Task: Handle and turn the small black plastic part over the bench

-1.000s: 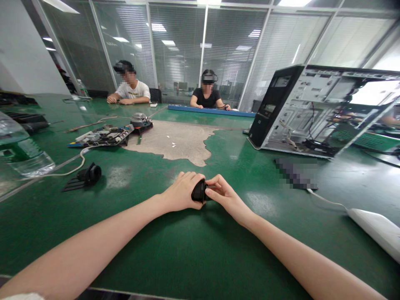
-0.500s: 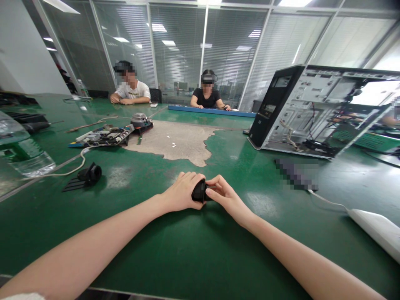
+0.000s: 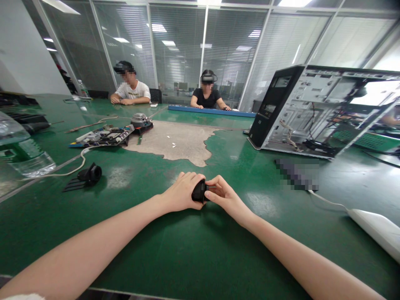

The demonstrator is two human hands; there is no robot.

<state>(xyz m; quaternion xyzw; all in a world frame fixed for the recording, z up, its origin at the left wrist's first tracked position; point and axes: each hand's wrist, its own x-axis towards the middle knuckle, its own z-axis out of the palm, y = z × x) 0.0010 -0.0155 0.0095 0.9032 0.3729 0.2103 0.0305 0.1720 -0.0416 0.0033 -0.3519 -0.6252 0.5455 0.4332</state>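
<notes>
Just above the green tabletop (image 3: 187, 246), near the middle, my left hand (image 3: 183, 192) is wrapped round a small black object (image 3: 199, 191). My right hand (image 3: 226, 197) pinches the right end of that same object between thumb and fingers. Much of the object is hidden by the fingers, and I cannot make out what it is. Off to the left on the table lies a black plastic part (image 3: 86, 176) with a round end and thin prongs.
A circuit board (image 3: 104, 136) and a metal fan-like part (image 3: 141, 120) sit at the back left, beside a bottle (image 3: 25, 154). An open computer case (image 3: 271, 104) stands at the right, with a blurred phone-like item and a white power bank (image 3: 375, 229). Two people sit opposite.
The fingers of my right hand have shifted very slightly at the black object. My left hand has stayed in place.
</notes>
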